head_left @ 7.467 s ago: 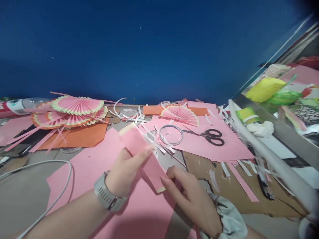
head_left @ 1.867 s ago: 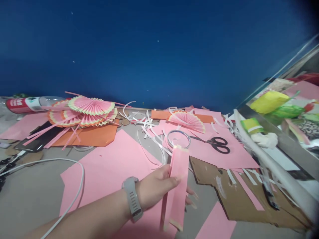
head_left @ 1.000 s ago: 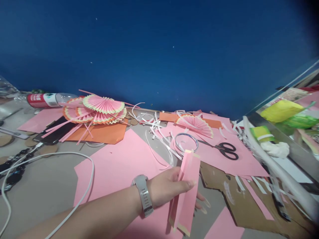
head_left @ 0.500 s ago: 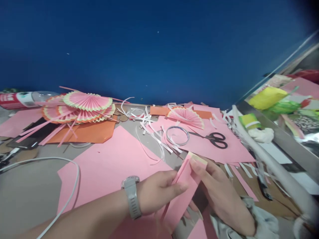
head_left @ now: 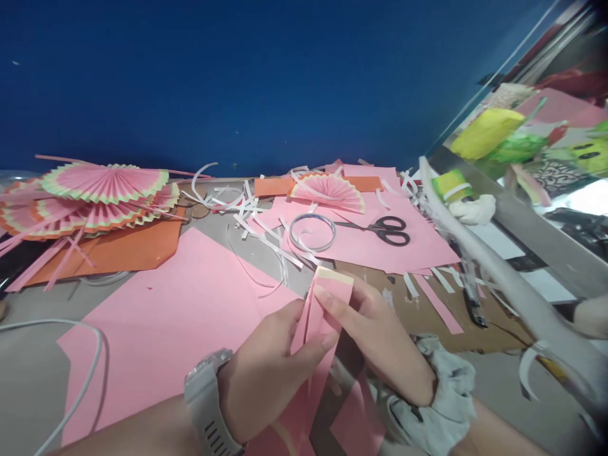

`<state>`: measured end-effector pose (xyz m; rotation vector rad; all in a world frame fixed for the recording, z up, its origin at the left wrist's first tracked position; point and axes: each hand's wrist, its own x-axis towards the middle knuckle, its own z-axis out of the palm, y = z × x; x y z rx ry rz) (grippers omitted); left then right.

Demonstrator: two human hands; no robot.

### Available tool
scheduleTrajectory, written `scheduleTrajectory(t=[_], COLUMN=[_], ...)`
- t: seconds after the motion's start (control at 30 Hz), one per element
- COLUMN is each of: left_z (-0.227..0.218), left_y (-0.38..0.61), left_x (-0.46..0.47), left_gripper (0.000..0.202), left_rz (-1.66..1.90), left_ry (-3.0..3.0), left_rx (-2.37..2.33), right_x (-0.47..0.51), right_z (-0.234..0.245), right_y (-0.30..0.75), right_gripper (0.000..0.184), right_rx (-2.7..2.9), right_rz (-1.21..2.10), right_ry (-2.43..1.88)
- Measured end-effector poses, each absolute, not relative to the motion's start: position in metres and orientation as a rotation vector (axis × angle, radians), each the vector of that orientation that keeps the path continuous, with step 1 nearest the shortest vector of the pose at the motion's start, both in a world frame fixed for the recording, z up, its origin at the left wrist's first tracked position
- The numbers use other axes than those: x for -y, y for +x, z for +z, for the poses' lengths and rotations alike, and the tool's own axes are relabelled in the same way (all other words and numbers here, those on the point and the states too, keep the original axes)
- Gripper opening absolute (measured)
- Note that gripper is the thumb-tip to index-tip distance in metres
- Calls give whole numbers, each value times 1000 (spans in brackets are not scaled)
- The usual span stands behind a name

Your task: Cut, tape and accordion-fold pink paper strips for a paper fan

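A narrow folded strip of pink paper (head_left: 327, 316) with a cream band at its top end is held between both hands. My left hand (head_left: 266, 367), with a grey watch on its wrist, pinches the strip's left edge, thumb across the front. Near the top, my right hand (head_left: 375, 335) grips the right edge with its thumb on the face; a pale scrunchie (head_left: 427, 399) circles that wrist. The fingers behind the paper are partly hidden. Under the left arm lies a large pink sheet (head_left: 190, 310). Black scissors (head_left: 392, 230) and a tape roll (head_left: 312, 232) rest on another pink sheet beyond.
Pleated pink paper fans (head_left: 109, 183) are stacked over an orange sheet (head_left: 118, 247) at left. One more fan (head_left: 327, 190) lies farther back among white paper scraps (head_left: 270, 234). A white cable (head_left: 97, 354) curves at left. A box cutter (head_left: 474, 307) lies on brown cardboard (head_left: 413, 316) at right.
The view has turned right, so the table things appear farther left. Both hands still hold the folded pink paper, and the left hand looks closer to the right one.
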<state>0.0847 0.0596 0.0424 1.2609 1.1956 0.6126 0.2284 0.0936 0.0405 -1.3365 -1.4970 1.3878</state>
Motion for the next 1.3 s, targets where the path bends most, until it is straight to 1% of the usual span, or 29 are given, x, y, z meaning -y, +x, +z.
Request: scheduleTrajectory(t=[0.17,0.27,0.37,0.5,0.6,0.73,0.9,1.07,1.17,1.3], left_z=[45,46,50,49,41,41,51,39,37,42], left_y=[84,84,85,83,81,82,83,82,82,78], left_x=[-59,-59,-59,-57,-55,-52,-51,-51,-56,-64], left_gripper=[26,27,25,18,24,30,29,40,38,34], left_rz=[550,589,580,460,402,421,332,396,487,422], left_ry=[1323,1337,1238,1071,1101,1204,1244,1088,955,871], left_rx=[-1258,-1279,-1176,-1121,-1172,-1248,-1307,-1091,-897,-630], right_x=[-95,-96,-97,-97,-95,-95,-96,-97,-96,-94], right_z=[44,46,44,41,39,38,38,38,38,39], right_y=[229,230,229,228,227,227,228,229,230,231], right_gripper=[23,24,26,26,25,23,21,24,21,20], right_rx=[1536,1551,1562,1530,1508,1495,1500,1506,1496,1484], right_rz=[1455,1489,1447,1423,1355,1230,1163,1218,1220,1229], right_ry=[-1250,-1235,-1306,-1320,-1316,-1353,-1355,-1382,-1375,-1370])
